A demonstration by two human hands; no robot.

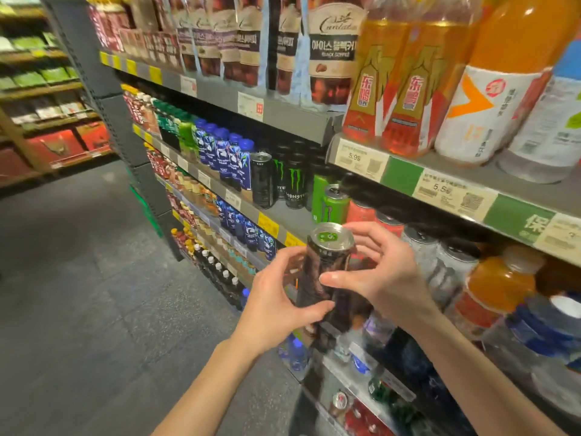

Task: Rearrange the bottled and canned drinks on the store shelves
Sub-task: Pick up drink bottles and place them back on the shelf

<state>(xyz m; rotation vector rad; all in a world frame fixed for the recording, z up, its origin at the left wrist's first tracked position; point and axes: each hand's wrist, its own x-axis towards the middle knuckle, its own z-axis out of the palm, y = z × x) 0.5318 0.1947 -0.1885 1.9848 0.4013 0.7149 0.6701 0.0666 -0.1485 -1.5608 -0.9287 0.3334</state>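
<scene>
Dark can (pixel 327 275) with a green tab, dead centre of the frame and a touch below, upright and held out in front of the shelves with both hands on it. The left hand (pixel 276 305) wraps it from the left side, thumb lying across the lower body, fingers curled round the far side. The right hand (pixel 374 272) comes in from the right, thumb pressed flat on the can's middle and the fingers arched over near the rim; whether those fingertips actually touch the lid is hard to say through the blur. Just above and behind, on the middle shelf (pixel 283 212), stands a row of black cans (pixel 284 180) with green claw marks, and beside them, right of centre, the bright green cans (pixel 330 201). To the left of the black cans sit blue-capped bottles (pixel 224 154). Upper right of the frame, orange drink bottles (pixel 408 86) stand on the top shelf above the price tags (pixel 361 160). Upper centre, coffee pouches (pixel 330 55) hang in a line. Lower left is grey floor (pixel 78 294).
</scene>
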